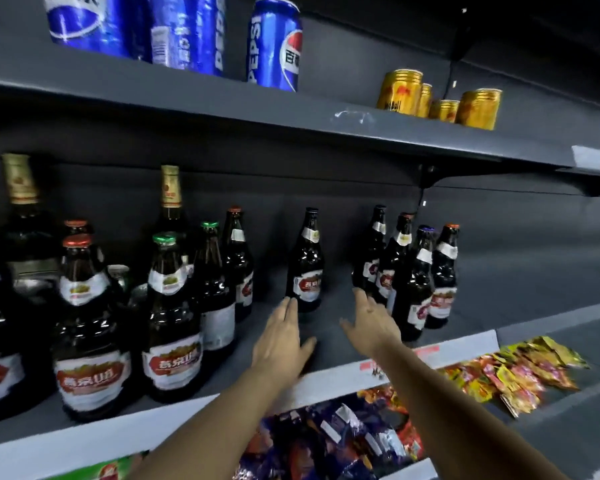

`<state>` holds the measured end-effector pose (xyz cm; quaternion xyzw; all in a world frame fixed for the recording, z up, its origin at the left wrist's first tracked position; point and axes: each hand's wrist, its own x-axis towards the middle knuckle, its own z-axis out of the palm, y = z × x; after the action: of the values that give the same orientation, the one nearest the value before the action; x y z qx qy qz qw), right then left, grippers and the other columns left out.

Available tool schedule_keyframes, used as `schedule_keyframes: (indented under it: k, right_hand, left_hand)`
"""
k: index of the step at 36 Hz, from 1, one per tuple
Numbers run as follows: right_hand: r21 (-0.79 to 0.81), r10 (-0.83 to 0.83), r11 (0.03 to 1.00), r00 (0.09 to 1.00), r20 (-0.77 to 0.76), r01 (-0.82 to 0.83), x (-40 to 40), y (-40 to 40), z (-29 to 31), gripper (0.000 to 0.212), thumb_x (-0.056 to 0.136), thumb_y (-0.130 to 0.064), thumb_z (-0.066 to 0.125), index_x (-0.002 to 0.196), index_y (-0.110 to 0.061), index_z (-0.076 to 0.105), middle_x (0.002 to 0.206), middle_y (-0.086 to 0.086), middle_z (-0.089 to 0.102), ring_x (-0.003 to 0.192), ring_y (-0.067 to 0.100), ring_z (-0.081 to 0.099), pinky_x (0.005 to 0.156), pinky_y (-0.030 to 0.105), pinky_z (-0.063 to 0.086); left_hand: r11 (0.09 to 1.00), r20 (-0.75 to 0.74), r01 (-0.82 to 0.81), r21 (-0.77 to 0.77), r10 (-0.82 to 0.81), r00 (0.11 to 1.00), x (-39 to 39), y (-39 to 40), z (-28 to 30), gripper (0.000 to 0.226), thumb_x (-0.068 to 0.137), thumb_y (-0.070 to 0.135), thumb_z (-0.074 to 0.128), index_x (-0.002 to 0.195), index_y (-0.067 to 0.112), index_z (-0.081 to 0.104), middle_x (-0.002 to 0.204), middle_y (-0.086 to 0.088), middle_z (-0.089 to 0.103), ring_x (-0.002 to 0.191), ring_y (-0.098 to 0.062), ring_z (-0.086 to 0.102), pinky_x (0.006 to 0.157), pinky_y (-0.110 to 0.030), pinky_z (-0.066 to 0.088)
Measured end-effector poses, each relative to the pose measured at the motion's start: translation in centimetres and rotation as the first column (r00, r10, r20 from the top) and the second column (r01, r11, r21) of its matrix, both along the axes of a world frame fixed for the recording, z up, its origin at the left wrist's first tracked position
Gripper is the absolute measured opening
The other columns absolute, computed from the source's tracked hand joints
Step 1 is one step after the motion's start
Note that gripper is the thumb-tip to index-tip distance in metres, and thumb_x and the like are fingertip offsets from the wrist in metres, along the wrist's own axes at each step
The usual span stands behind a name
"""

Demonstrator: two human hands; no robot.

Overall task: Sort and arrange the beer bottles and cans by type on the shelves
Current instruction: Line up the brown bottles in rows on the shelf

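Dark beer bottles with red-and-white labels stand on the grey middle shelf. One bottle stands alone at the centre. A cluster of several bottles stands to its right, and a larger group fills the left, with two taller gold-foil bottles behind. My left hand stretches out with straight fingers, its tips just below the lone bottle's base. My right hand reaches out, fingers spread, toward the right cluster. Neither hand holds anything.
The upper shelf carries blue Pepsi cans on the left and gold cans on the right. Below the middle shelf, snack packets lie in a lower shelf. White price strips run along the shelf edges.
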<state>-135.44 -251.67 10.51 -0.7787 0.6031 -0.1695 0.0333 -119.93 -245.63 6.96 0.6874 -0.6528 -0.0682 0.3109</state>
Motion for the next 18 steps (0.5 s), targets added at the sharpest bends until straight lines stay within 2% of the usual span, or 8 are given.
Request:
schedule_keyframes:
  k: [5, 10, 15, 18]
  right_hand:
    - [0.037, 0.143, 0.989, 0.989, 0.046, -0.145, 0.0, -3.4, -1.5, 0.068, 0.097, -0.037, 0.049, 0.151, -0.014, 0.014, 0.147, 0.010, 0.037, 0.134, 0.030, 0.036, 0.103, 0.039, 0.036]
    - [0.051, 0.242, 0.968, 0.967, 0.078, -0.246, 2.3, -5.2, -4.2, 0.073, 0.096, -0.037, 0.051, 0.152, -0.016, 0.009, 0.148, 0.006, 0.039, 0.136, 0.025, 0.035, 0.107, 0.034, 0.033]
    - [0.028, 0.210, 0.974, 0.947, 0.243, -0.223, 4.6, -7.6, -4.4, 0.084, 0.094, -0.037, 0.055, 0.153, -0.013, 0.001, 0.150, 0.007, 0.037, 0.137, 0.024, 0.032, 0.107, 0.034, 0.036]
    - [0.072, 0.158, 0.978, 0.916, 0.368, -0.198, 5.4, -9.7, -3.6, 0.093, 0.092, -0.040, 0.060, 0.154, -0.013, -0.004, 0.155, 0.007, 0.030, 0.139, 0.026, 0.031, 0.103, 0.036, 0.039]
  left_hand:
    - [0.987, -0.151, -0.157, 0.024, 0.159, 0.976, -0.8, -2.8, 1.2, 0.090, 0.090, 0.041, 0.063, 0.154, 0.014, 0.006, 0.161, -0.004, 0.009, 0.147, -0.020, 0.016, 0.115, -0.031, 0.024]
    - [0.972, -0.321, -0.234, 0.003, 0.222, 0.921, -0.8, -5.9, 2.1, 0.098, 0.084, 0.036, 0.072, 0.154, 0.014, 0.007, 0.159, -0.009, 0.016, 0.145, -0.023, 0.021, 0.114, -0.029, 0.023]
    - [0.971, -0.344, -0.239, -0.003, 0.223, 0.912, 0.3, -9.6, 3.7, 0.100, 0.083, 0.032, 0.074, 0.154, 0.014, 0.006, 0.157, -0.010, 0.019, 0.143, -0.023, 0.025, 0.113, -0.030, 0.026]
    - [0.978, -0.400, -0.210, 0.016, 0.199, 0.895, 0.8, -11.9, 4.3, 0.101, 0.077, 0.032, 0.080, 0.152, 0.016, 0.015, 0.147, -0.007, 0.033, 0.136, -0.024, 0.036, 0.109, -0.031, 0.033]
